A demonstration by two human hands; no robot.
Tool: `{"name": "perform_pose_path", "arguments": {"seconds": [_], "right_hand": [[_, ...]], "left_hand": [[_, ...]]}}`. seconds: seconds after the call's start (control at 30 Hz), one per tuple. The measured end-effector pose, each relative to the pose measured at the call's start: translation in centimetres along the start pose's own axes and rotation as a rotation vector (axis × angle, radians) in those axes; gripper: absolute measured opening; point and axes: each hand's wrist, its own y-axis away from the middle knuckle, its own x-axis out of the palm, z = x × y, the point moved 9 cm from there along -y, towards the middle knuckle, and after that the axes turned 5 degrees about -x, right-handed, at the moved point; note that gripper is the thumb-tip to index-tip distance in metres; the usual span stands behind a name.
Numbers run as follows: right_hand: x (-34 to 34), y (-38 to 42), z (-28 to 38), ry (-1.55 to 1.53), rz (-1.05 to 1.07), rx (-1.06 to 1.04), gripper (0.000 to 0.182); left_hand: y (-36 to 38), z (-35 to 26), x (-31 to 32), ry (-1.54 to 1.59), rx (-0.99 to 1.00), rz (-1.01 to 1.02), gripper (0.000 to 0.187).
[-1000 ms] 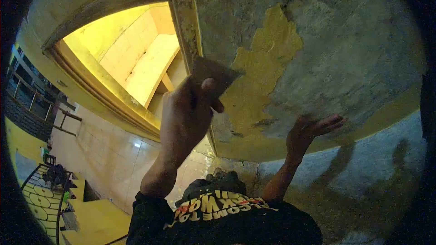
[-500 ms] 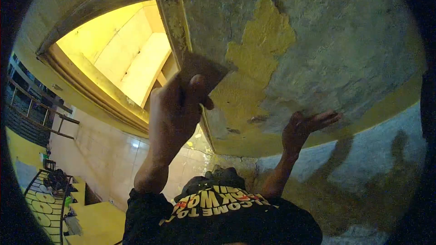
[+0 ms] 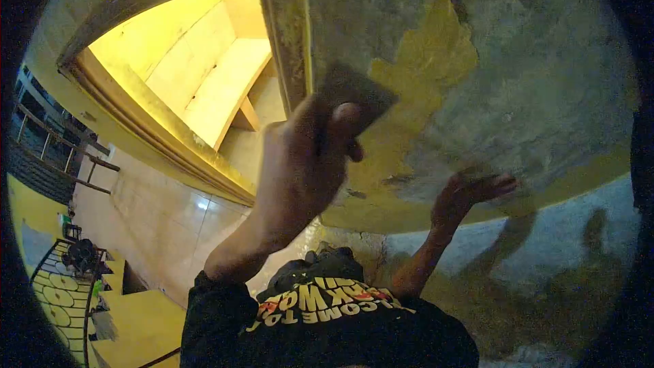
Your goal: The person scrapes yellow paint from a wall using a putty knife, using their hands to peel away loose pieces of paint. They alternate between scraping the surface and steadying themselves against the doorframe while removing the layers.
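My left hand (image 3: 306, 146) is raised by the wall, its thumb and fingers closed on a flat, dark rectangular scraper (image 3: 357, 99). The scraper's far edge lies over or close to a yellow paint patch (image 3: 436, 54) with ragged borders; whether it touches the wall is hard to tell. Farther right, my right hand (image 3: 466, 194) has its fingers stretched out at the lower part of the wall (image 3: 545, 75) and holds nothing. Contact between its palm and the wall cannot be made out. Grey, uneven plaster surrounds the yellow patch.
Left of the patch, a worn frame (image 3: 289, 34) borders a bright yellow-lit opening (image 3: 184, 61). A tiled floor (image 3: 163, 211) stretches away at lower left, with a metal railing (image 3: 65, 300) beyond. Below the wall edge is a bluish wall (image 3: 565, 211) carrying shadows.
My left hand has moved right with the scraper, away from the frame and toward the yellow patch. The view has shifted slightly; my right hand stays in nearly the same place.
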Motion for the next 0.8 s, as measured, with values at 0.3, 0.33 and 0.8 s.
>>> {"name": "perform_pose_path", "arguments": {"seconds": [0.3, 0.33, 0.8], "right_hand": [[-0.8, -0.3, 1.1, 0.051, -0.079, -0.073, 0.082], [-1.1, -0.5, 1.5, 0.065, -0.1, -0.095, 0.082], [-0.7, 0.1, 0.6, 0.007, -0.026, -0.001, 0.08]], "left_hand": [[-0.3, 0.9, 0.2, 0.058, -0.051, 0.031, 0.026], [-0.2, 0.9, 0.2, 0.061, -0.04, 0.03, 0.026], [-1.2, 2.1, -0.2, 0.169, -0.194, 0.258, 0.027]]}}
